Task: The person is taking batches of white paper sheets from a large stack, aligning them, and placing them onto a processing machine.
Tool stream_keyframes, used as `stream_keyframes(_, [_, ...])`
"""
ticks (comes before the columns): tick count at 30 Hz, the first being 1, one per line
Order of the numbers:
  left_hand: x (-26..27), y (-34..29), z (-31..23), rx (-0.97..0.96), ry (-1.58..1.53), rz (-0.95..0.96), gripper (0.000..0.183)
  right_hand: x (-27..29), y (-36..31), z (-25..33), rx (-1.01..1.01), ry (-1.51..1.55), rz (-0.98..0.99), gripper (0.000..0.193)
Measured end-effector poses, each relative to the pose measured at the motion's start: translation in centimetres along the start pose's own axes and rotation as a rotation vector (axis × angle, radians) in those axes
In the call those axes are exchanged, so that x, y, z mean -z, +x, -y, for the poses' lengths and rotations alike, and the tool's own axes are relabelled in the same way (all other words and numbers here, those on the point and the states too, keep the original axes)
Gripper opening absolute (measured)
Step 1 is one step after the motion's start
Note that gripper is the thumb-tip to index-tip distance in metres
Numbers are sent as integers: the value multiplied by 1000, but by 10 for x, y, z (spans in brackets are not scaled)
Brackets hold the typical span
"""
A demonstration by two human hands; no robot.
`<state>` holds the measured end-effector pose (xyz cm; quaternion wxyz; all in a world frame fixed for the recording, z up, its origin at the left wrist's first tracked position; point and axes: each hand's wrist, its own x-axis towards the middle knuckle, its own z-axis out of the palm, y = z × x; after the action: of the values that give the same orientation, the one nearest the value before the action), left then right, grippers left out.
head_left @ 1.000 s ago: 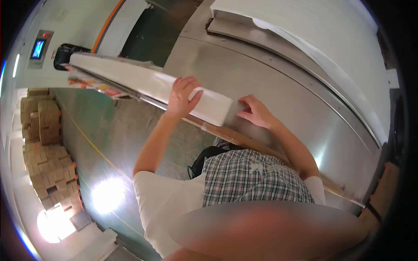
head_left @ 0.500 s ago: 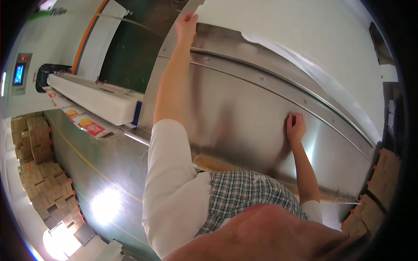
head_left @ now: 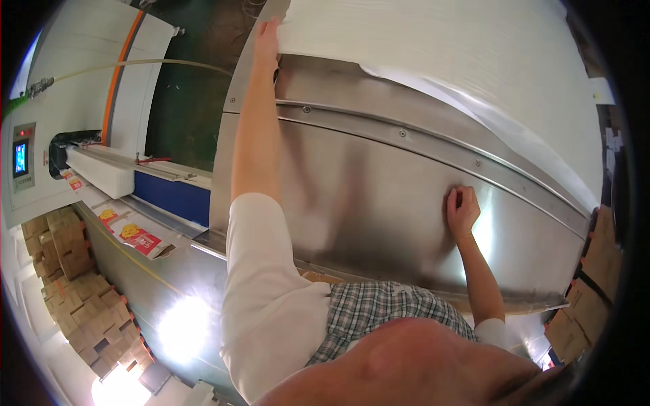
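Note:
A broad white sheet of soft-looking material (head_left: 440,40) spreads over the far part of a metal table, its near edge wavy and slightly raised. My left hand (head_left: 267,40) is at the sheet's left edge with the arm stretched far forward. Its fingers are bent and closed at that edge; the fingertips are partly hidden. On the bare steel surface (head_left: 379,196) nearer to me, my right hand (head_left: 463,211) rests with its fingers curled in and nothing visible in them. A row of screws runs along the steel strip between the sheet and this surface.
To the left, a long white block (head_left: 101,172) lies on a conveyor with a blue side (head_left: 172,196), by an opening in a white machine. A small control screen (head_left: 22,157) is lit there. Red-and-white printed packaging (head_left: 139,237) lies alongside. Brown cartons (head_left: 84,314) are stacked behind.
The white block has slid along the conveyor toward the machine opening, uncovering the blue side. The view has shifted a little. My left hand stays at the sheet's edge; my right hand remains on the steel.

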<state>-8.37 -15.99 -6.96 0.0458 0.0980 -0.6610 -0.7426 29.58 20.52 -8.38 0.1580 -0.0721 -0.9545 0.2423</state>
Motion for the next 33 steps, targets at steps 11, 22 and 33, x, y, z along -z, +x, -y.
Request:
stream_keyframes(11, [22,-28,-16,35,37,157,19,-1,-3,2,21,-21,-27,8])
stream_keyframes(22, [-135,-77,-43,-373,1393,769,78,2,0,1,-49,63,-65,8])
stream_keyframes(33, [-146,-158,-61,-376,1760,683,94,-4,177,60,369,394,-39,26])
